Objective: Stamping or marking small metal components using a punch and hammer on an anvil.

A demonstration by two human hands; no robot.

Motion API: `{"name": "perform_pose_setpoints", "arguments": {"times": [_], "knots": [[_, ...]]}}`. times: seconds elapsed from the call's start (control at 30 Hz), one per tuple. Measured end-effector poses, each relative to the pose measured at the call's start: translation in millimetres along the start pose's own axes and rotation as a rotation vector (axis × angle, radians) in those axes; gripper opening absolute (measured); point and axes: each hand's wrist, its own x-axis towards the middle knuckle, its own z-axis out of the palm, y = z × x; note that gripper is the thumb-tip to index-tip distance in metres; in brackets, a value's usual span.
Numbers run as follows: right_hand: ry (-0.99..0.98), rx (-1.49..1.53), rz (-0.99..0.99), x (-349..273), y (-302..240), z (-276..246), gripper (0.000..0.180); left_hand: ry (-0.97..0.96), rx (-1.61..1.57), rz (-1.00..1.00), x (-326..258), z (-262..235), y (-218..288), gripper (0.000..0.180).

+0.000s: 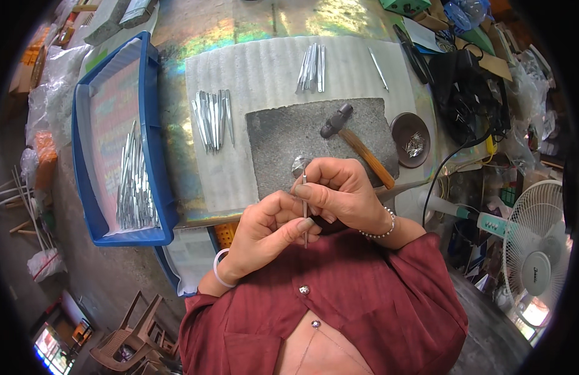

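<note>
Your two hands are close together, just above the near edge of the table. They touch each other.

Your left hand is curled almost shut. Its thumb and first fingers pinch the lower part of a thin metal strip. The strip stands nearly straight up and down. Its bottom tip pokes out below your left thumb.

Your right hand is curled too. Its fingers fold over the upper part of the same strip and press on it. The top tip of the strip sticks up a little above your right fingers. So both hands are clamped on that one strip, one hand lower and one hand higher.

You wear a white bangle on your left wrist and a bead bracelet on your right wrist.

Right behind your hands lies a grey stone slab. A hammer with a wooden handle lies on the slab, near your right hand. A small shiny round piece sits on the slab just beside your right fingers.

Farther away, two bunches of the same metal strips lie on a white mat. A blue tray on your left holds many more. A little brown dish sits on your right.
</note>
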Motion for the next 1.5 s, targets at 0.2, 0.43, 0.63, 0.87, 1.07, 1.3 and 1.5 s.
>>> {"name": "perform_pose_setpoints", "arguments": {"times": [0.2, 0.43, 0.63, 0.87, 1.07, 1.3, 1.5], "knots": [[0.014, -0.005, -0.001, 2.8, 1.7, 2.2, 0.011, -0.047, -0.047, -0.018, 1.2, -6.3, -4.9, 0.010], [0.022, -0.009, 0.030, 7.5, 2.7, 2.8, 0.012, -0.033, -0.124, -0.029, 3.0, -8.2, -5.7, 0.012], [0.031, -0.003, 0.057, 12.3, 3.1, 4.3, 0.013, -0.032, -0.158, -0.038, 5.1, -12.7, -6.5, 0.011], [0.031, -0.004, 0.074, 17.2, 1.9, 7.1, 0.013, 0.000, -0.165, -0.063, 4.5, -16.0, -6.1, 0.011], [0.035, -0.023, 0.081, 20.2, -0.6, 11.7, 0.013, -0.004, -0.169, -0.049, 2.6, -19.5, -6.0, 0.012], [0.033, -0.014, 0.080, 23.5, -0.5, 14.7, 0.014, -0.005, -0.177, -0.048, 1.4, -21.7, -3.1, 0.011], [-0.016, -0.032, 0.109, 21.2, -2.0, 17.5, 0.013, 0.009, -0.038, 0.084, -5.1, -19.4, -2.9, 0.010]]}}
